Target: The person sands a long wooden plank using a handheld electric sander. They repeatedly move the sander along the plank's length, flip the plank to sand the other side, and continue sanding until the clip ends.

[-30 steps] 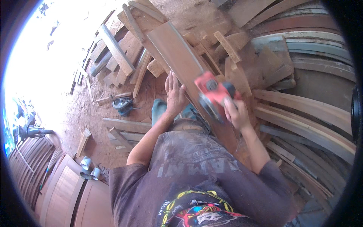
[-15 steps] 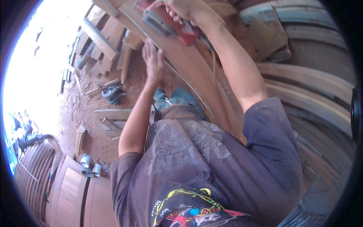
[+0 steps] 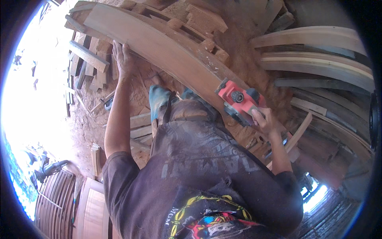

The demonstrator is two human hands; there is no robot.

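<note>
A long, wide wooden board (image 3: 159, 49) slants from the far left down toward the right, in front of my body. My right hand (image 3: 267, 122) is wrapped round the handle of a red electric planer (image 3: 238, 96), which sits over the board's near right end. Along the board's near edge, toward its far left end, my left hand (image 3: 123, 59) rests with fingers stretched out and thumb apart. Pale shavings lie on the strip of wood beside the board, just beyond the planer.
Scrap wood pieces (image 3: 89, 55) are heaped on the dirt floor at the left. Long curved timbers (image 3: 314, 38) are stacked at the right. Notched wooden blocks (image 3: 191, 32) lie beyond the board. A wooden panel (image 3: 92, 209) stands at lower left, by slatted wood (image 3: 53, 199).
My right hand has brought the planer from the far part of the board back to its near right end. My left hand now shows farther left, still at the board's edge. The view has shifted.
</note>
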